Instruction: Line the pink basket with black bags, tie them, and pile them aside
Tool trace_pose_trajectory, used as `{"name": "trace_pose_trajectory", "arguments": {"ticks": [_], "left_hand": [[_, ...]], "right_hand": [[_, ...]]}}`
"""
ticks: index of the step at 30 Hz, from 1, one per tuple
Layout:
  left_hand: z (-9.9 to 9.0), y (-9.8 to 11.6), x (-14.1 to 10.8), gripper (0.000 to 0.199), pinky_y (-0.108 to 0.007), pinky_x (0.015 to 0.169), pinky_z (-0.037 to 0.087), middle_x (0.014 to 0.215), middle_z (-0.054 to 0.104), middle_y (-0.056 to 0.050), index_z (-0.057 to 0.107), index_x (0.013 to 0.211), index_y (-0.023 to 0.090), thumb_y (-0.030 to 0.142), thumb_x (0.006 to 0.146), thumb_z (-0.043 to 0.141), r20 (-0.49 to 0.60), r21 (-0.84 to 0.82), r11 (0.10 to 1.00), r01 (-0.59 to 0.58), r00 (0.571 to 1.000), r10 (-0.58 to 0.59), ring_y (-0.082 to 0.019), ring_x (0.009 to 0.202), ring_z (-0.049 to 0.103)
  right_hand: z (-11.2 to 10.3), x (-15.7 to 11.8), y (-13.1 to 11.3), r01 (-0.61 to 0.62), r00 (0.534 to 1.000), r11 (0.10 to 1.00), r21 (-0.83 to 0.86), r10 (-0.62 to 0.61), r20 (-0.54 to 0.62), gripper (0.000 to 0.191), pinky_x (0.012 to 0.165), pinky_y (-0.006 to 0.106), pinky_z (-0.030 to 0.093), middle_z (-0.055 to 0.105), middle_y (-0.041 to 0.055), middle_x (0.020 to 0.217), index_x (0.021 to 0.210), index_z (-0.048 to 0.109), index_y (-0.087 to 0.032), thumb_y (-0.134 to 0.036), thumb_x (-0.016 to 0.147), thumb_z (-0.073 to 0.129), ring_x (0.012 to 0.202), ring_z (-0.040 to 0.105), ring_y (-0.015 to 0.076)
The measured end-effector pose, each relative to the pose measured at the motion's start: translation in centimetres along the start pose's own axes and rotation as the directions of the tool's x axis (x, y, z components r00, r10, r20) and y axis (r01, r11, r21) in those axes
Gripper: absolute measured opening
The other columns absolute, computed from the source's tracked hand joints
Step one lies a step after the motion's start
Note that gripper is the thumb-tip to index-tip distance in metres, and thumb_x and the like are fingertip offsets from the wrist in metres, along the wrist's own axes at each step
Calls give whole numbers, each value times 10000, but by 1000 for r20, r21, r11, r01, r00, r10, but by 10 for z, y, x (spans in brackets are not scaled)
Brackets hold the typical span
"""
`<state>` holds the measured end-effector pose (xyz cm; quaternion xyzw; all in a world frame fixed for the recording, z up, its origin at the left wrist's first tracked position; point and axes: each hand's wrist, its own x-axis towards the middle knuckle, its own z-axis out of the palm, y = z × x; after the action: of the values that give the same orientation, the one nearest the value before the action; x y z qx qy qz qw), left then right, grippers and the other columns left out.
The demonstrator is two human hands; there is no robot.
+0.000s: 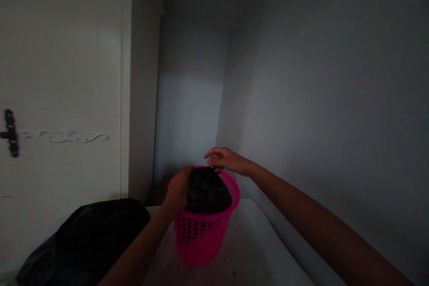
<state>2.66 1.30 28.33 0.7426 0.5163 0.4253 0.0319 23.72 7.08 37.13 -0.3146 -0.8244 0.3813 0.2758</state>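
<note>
Two hands working at a pink basket

The left hand point(179, 190) is resting at the left side of the pink basket point(201, 243), beside the black bundle point(209, 192) sitting inside it; whether its grip is closing on rim or bundle, I cannot tell. The right hand point(226, 160) is reaching over the bundle's top, fingers bending; whether its grip is pinching anything is unclear. The basket is standing on a white surface point(248, 250). A larger black bag point(100, 228) is lying to the left, near a white door point(67, 67).

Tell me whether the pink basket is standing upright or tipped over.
Upright: the pink basket rests base down on the pale surface, its open rim uppermost with black material inside.
</note>
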Motion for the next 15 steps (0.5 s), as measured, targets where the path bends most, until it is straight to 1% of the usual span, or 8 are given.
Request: {"name": "trace_pose_trajectory", "arguments": {"ticks": [2,4,5,7,10,12,13,15], "left_hand": [[-3,0,-2,196,-391,907,526,1033,745,-113,657,963,216,128,798,598,-26,3,1000,23,999,-23,-288,1051,719],[-1,2,1,126,-383,835,523,928,738,-101,625,895,223,135,819,576,-22,-5,998,59,998,-59,-291,957,733],[1,3,3,113,-374,790,517,872,734,-89,609,879,227,136,824,570,-13,-14,997,76,997,-76,-288,897,735],[6,4,8,124,-353,733,499,819,733,-65,589,882,233,142,800,610,8,-48,994,99,995,-99,-277,823,727],[8,4,11,252,-331,737,502,885,761,-40,596,908,240,167,709,732,49,-136,985,106,994,-101,-251,844,715],[5,2,10,277,-315,735,514,901,765,-20,619,927,240,222,699,774,80,-217,971,103,993,-88,-229,855,709],[1,0,10,262,-304,717,513,879,758,-9,631,945,238,264,724,770,92,-258,961,102,992,-80,-215,837,703],[-8,-4,11,203,-276,645,479,762,700,19,643,941,227,379,818,699,101,-319,943,99,992,-70,-181,734,663]], "right_hand": [[-5,-6,4,-9,999,1000,7,9,35,329,709,259,558,730,27,939,1058,739,-185,-380,808,828,765,672,129],[-3,-9,7,18,994,999,-30,-14,110,393,745,269,543,738,17,941,1094,743,-196,-371,764,864,820,680,147],[0,-10,8,49,991,996,-72,-39,130,419,752,271,531,739,7,927,1124,739,-203,-344,752,869,831,677,154],[8,-8,10,130,988,967,-217,-109,106,400,742,265,497,729,-18,871,1132,738,-210,-232,747,840,809,661,157],[13,-5,14,204,977,870,-449,-207,43,259,743,265,460,726,-26,828,994,774,-209,-103,762,731,791,652,162],[9,-6,19,208,972,834,-511,-236,11,205,770,273,465,744,-9,844,907,790,-204,-88,772,687,824,671,176],[6,-7,22,203,970,830,-520,-242,-9,201,777,277,472,752,1,847,883,796,-198,-85,769,675,835,681,183],[-2,-11,27,178,969,839,-514,-240,-56,231,775,283,487,768,17,846,868,808,-187,-67,749,650,833,696,191]]}}
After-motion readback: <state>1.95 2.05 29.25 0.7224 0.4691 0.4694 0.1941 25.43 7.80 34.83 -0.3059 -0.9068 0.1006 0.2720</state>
